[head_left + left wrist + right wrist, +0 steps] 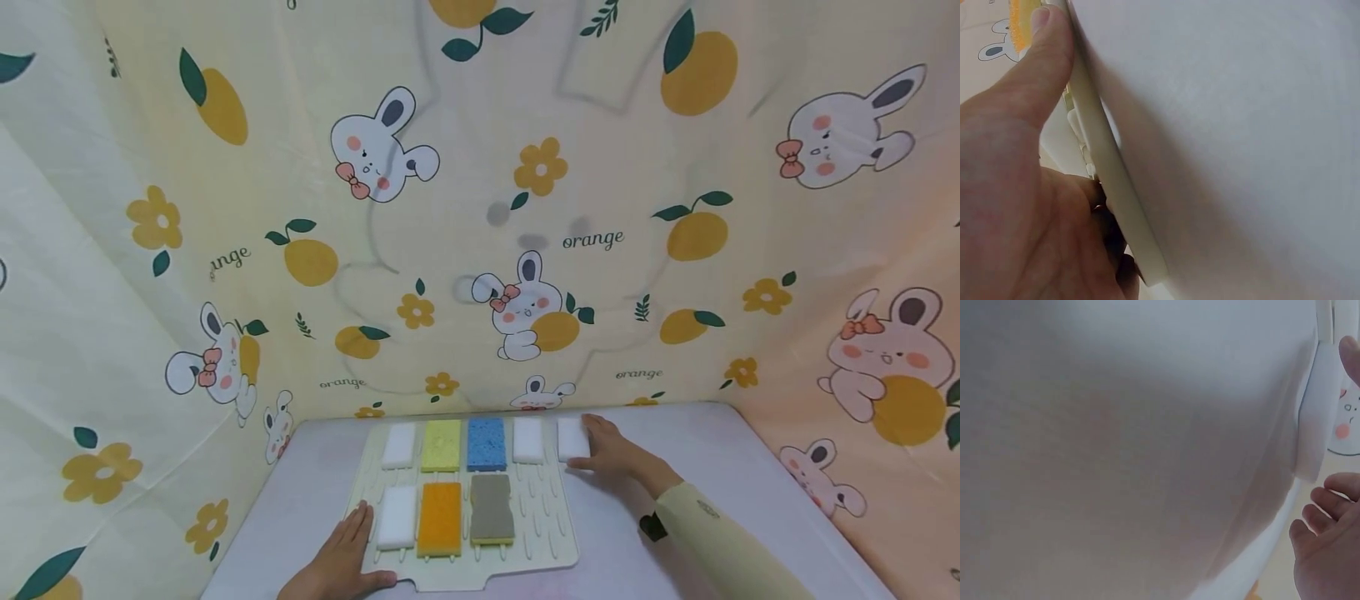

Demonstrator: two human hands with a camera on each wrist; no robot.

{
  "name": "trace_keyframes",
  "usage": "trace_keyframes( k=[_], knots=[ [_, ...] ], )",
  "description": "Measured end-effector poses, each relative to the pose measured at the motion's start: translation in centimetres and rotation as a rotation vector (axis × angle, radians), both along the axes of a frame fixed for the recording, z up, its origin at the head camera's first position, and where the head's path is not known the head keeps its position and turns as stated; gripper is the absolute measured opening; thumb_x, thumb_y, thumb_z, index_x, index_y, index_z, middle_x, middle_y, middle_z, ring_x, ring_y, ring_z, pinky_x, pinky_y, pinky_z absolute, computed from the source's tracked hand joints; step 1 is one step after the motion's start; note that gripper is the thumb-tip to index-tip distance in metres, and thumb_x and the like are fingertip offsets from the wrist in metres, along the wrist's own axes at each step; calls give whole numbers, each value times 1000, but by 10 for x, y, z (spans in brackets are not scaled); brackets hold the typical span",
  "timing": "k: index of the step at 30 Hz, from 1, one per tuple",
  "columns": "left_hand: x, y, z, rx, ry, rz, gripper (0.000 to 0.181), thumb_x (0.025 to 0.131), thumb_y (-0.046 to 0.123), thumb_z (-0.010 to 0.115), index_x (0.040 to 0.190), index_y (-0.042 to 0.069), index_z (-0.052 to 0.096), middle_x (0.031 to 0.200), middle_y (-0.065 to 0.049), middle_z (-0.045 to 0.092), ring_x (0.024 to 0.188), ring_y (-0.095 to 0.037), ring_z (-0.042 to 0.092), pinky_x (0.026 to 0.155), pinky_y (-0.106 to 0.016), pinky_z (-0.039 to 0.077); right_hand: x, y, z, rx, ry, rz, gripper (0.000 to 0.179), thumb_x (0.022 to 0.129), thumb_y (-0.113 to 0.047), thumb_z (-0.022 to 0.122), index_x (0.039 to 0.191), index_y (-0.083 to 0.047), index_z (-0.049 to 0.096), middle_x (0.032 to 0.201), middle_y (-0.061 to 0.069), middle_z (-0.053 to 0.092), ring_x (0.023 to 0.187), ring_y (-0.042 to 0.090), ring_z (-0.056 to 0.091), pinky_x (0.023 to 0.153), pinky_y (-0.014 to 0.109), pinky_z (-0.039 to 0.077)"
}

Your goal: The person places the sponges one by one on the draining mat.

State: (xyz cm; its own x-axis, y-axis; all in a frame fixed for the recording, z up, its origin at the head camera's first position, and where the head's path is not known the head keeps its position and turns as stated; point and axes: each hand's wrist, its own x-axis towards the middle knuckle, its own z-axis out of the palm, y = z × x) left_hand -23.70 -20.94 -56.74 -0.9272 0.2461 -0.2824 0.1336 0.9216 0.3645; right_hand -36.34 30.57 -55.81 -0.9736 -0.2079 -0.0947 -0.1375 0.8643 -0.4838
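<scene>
My left hand rests at the near left corner of a cream ridged drying mat, its fingers along the left side and its thumb along the front edge. In the left wrist view, the thumb lies against the mat's rim. At the far right, my right hand spans a white sponge beside the mat's right edge. In the right wrist view, the thumb is close by the sponge; loosely bent fingers lie just past its end.
On the mat's back row lie white, yellow, blue and white sponges. The front row has white, orange and grey-topped ones. A printed curtain surrounds the white table.
</scene>
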Motion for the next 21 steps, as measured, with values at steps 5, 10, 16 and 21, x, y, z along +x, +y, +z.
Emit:
trace_keyframes(
  k=[5,10,16,21],
  knots=[
    [1,0,3,3,7,-9,127,81,70,82,164,-11,28,173,-31,23,160,-46,25,131,-63,17,-3,1,-1,-30,-12,-15,125,86,-63,84,165,10,21,171,34,23,159,53,20,129,66,22],
    [2,1,5,7,17,-1,126,81,68,84,163,-11,29,173,-31,24,159,-46,26,131,-63,18,-6,-1,-2,-43,-19,-30,123,86,-62,85,167,7,22,173,31,23,160,51,20,130,64,21],
    [2,1,3,10,14,-17,124,83,66,84,162,-12,29,172,-32,24,159,-47,27,131,-63,19,-6,0,-4,-39,-15,-29,120,88,-57,86,166,8,22,172,31,23,160,51,20,131,63,20],
    [1,1,2,1,6,-11,126,82,68,83,163,-11,29,173,-31,23,159,-46,26,131,-63,18,-7,-1,-4,-54,0,-39,117,87,-56,87,165,8,27,171,32,27,158,52,23,129,64,22]
  ],
)
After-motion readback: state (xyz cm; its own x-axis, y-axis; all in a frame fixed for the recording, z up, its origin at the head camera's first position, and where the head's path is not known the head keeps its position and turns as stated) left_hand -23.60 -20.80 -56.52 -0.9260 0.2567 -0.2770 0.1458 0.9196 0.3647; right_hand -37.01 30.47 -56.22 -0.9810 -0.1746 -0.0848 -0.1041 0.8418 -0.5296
